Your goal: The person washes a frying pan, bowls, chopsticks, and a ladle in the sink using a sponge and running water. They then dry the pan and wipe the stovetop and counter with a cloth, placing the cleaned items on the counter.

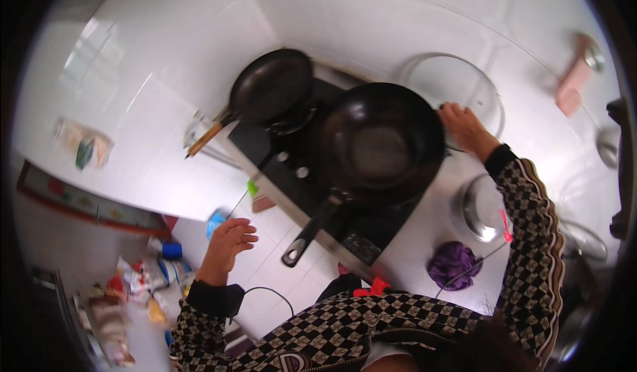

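Observation:
A large black wok (380, 145) rests on the black gas stove (264, 150), its long handle pointing down-left towards me. My right hand (460, 123) is at the wok's right rim, fingers bent around a small dark part there; how firmly it holds is hard to tell. Behind that hand a round glass lid (460, 81) leans against the tiled wall. My left hand (231, 242) hangs in the air left of the wok handle, fingers apart, holding nothing. A black frying pan (273, 86) with a wooden handle sits on the stove's far-left side.
On the counter at the right are a metal bowl (482, 210) and a crumpled purple cloth (455, 266). A pink holder (575, 88) hangs on the wall. Several packages (144, 277) lie at the lower left. A dark cable (271, 290) curves near my left sleeve.

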{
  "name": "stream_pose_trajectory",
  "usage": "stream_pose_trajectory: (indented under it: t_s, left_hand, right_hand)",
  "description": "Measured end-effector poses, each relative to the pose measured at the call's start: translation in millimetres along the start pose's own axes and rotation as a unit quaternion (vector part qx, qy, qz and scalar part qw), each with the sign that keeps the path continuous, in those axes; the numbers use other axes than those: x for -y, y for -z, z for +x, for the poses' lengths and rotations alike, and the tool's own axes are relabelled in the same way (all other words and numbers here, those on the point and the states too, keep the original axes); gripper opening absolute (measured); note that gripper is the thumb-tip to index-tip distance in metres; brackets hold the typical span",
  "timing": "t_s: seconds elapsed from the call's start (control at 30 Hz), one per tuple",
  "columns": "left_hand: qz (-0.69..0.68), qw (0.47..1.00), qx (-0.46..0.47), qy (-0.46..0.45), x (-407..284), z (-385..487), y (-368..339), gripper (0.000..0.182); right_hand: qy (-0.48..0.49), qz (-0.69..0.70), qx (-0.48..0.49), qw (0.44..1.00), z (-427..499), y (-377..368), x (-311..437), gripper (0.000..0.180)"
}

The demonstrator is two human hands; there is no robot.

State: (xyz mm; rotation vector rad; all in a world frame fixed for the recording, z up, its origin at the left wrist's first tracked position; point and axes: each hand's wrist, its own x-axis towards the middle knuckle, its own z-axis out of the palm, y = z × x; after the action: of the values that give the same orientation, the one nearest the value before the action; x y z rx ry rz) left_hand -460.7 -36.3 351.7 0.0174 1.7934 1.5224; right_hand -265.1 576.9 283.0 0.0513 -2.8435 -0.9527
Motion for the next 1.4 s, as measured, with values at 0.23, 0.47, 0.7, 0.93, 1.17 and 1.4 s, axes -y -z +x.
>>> stream_pose_trajectory:
  t_s: [0.23, 0.47, 0.7, 0.93, 1.17, 1.4]
  left_hand:
    - [-0.014, 0.996, -0.059, 0.068, -5.5, -35.5, 9.8, 0.026]
    - [-0.067, 0.991, -0.029, 0.114, 42.5, -5.4, 37.9, 0.024]
    - [-0.073, 0.986, 0.005, 0.148, 94.2, 83.9, 57.5, 0.026]
    - [-0.132, 0.975, 0.04, 0.171, 116.3, 106.6, 75.4, 0.03]
    - [-0.087, 0.982, 0.046, 0.163, 143.3, 94.9, 37.5, 0.03]
    - [-0.132, 0.975, 0.102, 0.149, 116.1, 117.4, 41.1, 0.029]
  right_hand:
    - [-0.049, -0.048, 0.106, 0.992, -39.2, -53.5, 4.2, 0.031]
    - [0.012, 0.022, 0.095, 0.995, -43.7, -18.2, -19.6, 0.018]
    - [-0.013, -0.045, 0.162, 0.986, -23.7, 6.4, -36.9, 0.026]
    - [-0.169, 0.001, 0.199, 0.965, -35.7, 108.2, -54.0, 0.044]
    - [-0.361, 0.067, 0.108, 0.924, -50.8, 172.8, -86.2, 0.033]
    - [-0.398, 0.595, -0.091, 0.692, 32.0, 232.2, -102.9, 0.035]
